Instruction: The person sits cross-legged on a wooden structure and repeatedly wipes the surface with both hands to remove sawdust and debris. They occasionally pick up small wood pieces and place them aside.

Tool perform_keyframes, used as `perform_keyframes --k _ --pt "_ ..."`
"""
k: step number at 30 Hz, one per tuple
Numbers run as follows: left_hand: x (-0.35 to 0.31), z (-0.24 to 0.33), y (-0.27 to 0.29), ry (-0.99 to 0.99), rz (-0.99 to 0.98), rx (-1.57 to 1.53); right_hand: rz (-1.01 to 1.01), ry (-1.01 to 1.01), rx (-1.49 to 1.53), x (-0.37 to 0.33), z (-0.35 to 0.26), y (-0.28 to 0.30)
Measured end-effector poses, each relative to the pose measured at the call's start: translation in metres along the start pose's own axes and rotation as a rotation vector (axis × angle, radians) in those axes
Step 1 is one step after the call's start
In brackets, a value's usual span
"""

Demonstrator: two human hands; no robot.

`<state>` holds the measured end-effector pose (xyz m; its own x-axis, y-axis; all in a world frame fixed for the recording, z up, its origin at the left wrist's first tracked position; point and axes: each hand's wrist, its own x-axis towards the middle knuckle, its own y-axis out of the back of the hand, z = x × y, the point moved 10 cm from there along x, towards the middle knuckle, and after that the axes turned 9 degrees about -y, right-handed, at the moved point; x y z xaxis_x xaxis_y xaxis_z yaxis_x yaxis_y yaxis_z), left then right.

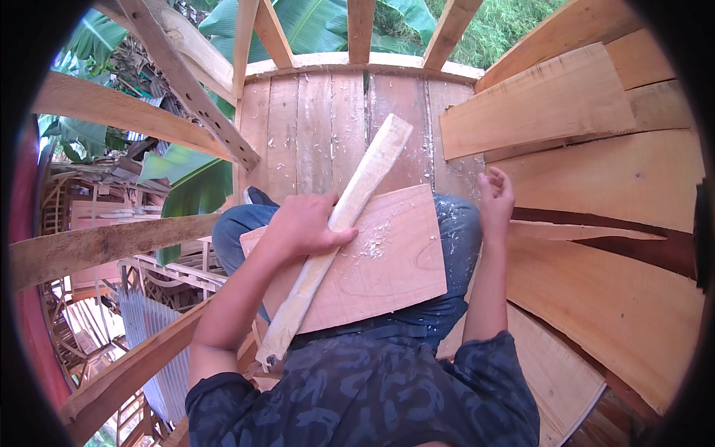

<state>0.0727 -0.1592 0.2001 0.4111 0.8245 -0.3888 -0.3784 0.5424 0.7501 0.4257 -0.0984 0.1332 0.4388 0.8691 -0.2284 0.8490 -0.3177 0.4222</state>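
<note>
A flat wooden board (395, 261) lies across my lap, with a small heap of pale wood shavings (376, 240) on it. A long, rough wooden batten (383, 153) rests slantwise over the board, from near my left elbow up toward the far right. My left hand (309, 226) grips the batten near its middle, thumb over the top and fingers behind it, partly hidden. To the right, beside my knee, my right hand (497, 195) is raised with its fingers loosely bent and apart; nothing shows in it.
Plank flooring (316, 127) strewn with shavings lies ahead. A short loose board (540, 104) sits at the far right, above wide planks (596, 290). Rails (119, 238) and a slanting post (190, 82) border the left side, with corrugated metal sheet (156, 335) lower beyond them.
</note>
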Motion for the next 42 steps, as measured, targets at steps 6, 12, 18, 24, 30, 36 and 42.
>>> perform_keyframes --k 6,12,18,24,30,36,42 --pt "-0.002 0.009 0.005 -0.054 0.079 -0.002 -0.296 0.082 0.116 -0.094 -0.030 -0.019" --pt "0.014 0.023 0.024 -0.049 0.062 0.037 -0.686 -0.121 0.132 -0.104 -0.027 -0.047" --pt "0.049 0.046 0.069 -0.078 0.105 0.217 -0.595 -0.039 0.309 -0.066 -0.040 -0.063" --pt "0.128 0.035 0.113 -0.227 0.167 0.265 -0.430 -0.017 0.415 0.009 -0.066 -0.087" --pt "0.215 -0.002 0.137 -0.262 0.143 0.309 -0.325 -0.087 0.376 0.060 -0.078 -0.118" --pt "0.269 -0.050 0.108 -0.351 0.126 0.179 -0.314 -0.103 0.255 0.091 -0.058 -0.155" --pt "0.297 -0.085 0.067 -0.305 0.006 0.157 -0.299 -0.094 0.214 0.119 -0.011 -0.184"
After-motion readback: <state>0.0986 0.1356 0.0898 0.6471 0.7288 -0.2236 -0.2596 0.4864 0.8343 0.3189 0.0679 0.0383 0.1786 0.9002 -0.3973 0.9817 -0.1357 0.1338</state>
